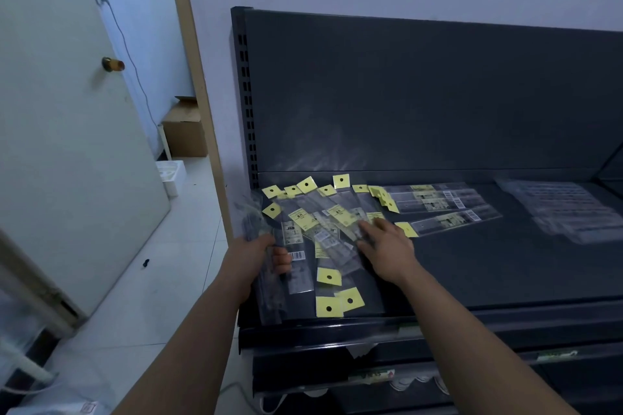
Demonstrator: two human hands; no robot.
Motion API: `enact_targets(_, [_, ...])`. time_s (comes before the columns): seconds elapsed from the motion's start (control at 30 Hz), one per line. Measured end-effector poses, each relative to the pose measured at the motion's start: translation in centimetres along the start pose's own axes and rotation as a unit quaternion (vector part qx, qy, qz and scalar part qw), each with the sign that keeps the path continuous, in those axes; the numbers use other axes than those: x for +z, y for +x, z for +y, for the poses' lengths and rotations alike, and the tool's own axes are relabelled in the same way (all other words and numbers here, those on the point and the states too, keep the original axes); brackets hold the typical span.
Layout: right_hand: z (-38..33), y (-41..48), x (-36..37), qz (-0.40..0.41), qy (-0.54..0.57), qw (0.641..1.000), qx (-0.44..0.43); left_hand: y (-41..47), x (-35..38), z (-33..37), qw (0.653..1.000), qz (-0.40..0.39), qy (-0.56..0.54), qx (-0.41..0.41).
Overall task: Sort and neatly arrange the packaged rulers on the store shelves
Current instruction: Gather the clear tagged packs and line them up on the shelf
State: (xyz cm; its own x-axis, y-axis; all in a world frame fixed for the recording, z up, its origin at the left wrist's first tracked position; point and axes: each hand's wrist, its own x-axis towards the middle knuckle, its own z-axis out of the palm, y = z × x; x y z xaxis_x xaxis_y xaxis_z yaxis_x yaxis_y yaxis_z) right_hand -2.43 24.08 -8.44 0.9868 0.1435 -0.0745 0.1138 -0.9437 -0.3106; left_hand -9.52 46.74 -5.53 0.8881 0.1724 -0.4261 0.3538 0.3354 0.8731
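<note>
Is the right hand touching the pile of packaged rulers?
Touching. The head view shows the right hand with fingers lying flat on the pile of packaged rulers.

One wide-angle camera, worn on the head, looks forward and down along both forearms; the left hand (259, 254), the right hand (387, 246) and the packaged rulers (323, 222) sit near frame centre, at close range; the shelf (488, 273) fills the right; a door (67, 111) and floor (175, 280) occupy the left; straight edges bow outward.

Shop stockroom: dark metal display shelf (472, 263), cardboard box (185, 135).
</note>
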Motion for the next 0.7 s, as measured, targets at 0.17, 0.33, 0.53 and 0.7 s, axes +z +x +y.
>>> enact_targets(0.17, [-1.8, -1.2, -0.1, -0.052, 0.049, 0.997, -0.001, 0.3, 0.1, 0.0, 1.0, -0.005, -0.008, -0.002])
enact_targets(0.33, [-1.8, -0.6, 0.6, -0.039, -0.006, 0.999, -0.001, 0.6, -0.2, -0.2, 1.0, 0.006, -0.011, 0.005])
enact_targets(0.53, [-0.3, 0.2, 0.7, 0.002, 0.003, 0.999, 0.032, 0.6, -0.4, -0.4, 1.0, 0.023, -0.006, 0.019])
enact_targets(0.7, [-0.9, -0.3, 1.2, -0.003, 0.01, 1.0, -0.01, 0.8, -0.6, -0.5, 0.999, 0.017, -0.023, 0.015])
